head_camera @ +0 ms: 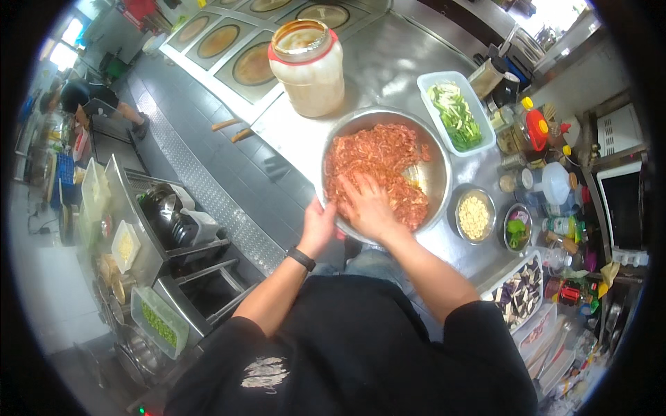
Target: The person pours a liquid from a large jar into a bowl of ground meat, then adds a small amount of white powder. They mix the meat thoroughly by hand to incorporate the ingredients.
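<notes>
A wide stainless steel bowl (443, 177) stands at the near edge of the metal counter, with a large mass of raw minced meat (374, 148) in it. My left hand (318, 224) grips the bowl's rim on the near left side, thumb at the edge. Fingers apart, my right hand (367, 208) presses down on the meat; its fingertips are partly sunk in. Some bare bowl bottom shows at the right, wet with orange-brown liquid. Just beyond the bowl is an uncapped plastic jar (312, 86) with a red collar and a smeared mouth.
Right of the bowl are a tub of cut scallions (458, 117), a bowl of peeled garlic cloves (473, 217) and a small bowl of vegetables (516, 231). Sauce bottles (556, 184) line the counter's back. Two wooden handles (234, 130) jut out at left. A person (99, 101) bends far left.
</notes>
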Demonstrator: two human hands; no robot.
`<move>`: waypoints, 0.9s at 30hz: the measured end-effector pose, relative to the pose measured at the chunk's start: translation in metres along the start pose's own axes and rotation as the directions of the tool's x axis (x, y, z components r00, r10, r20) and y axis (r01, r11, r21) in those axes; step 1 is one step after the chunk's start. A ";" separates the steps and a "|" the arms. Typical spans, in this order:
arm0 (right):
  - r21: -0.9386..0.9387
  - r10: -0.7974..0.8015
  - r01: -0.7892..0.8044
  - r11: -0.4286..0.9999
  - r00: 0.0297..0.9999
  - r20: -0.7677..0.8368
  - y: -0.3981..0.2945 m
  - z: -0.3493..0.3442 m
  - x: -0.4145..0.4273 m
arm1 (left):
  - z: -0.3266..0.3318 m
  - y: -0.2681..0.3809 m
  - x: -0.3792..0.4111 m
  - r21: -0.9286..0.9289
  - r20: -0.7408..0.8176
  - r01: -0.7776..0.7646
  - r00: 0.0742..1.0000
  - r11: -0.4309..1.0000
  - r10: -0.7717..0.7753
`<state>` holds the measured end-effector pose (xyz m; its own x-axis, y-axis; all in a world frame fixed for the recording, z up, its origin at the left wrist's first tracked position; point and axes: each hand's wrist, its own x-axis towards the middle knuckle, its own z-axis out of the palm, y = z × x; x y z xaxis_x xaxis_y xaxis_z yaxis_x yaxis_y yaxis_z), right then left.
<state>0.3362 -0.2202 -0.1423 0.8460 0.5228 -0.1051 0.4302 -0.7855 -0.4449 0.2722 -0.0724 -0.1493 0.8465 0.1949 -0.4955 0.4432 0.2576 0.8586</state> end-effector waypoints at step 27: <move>0.958 0.033 -0.278 -0.073 0.959 0.281 0.062 -0.072 -0.001 | 0.074 0.041 -0.018 0.145 -0.291 -0.485 0.812 0.863 0.505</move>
<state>0.3850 -0.2931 -0.1058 0.7370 0.5688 -0.3653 -0.5685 0.2292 -0.7901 0.2973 -0.1356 -0.0951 0.8256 0.5641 -0.0070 0.0147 -0.0091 0.9999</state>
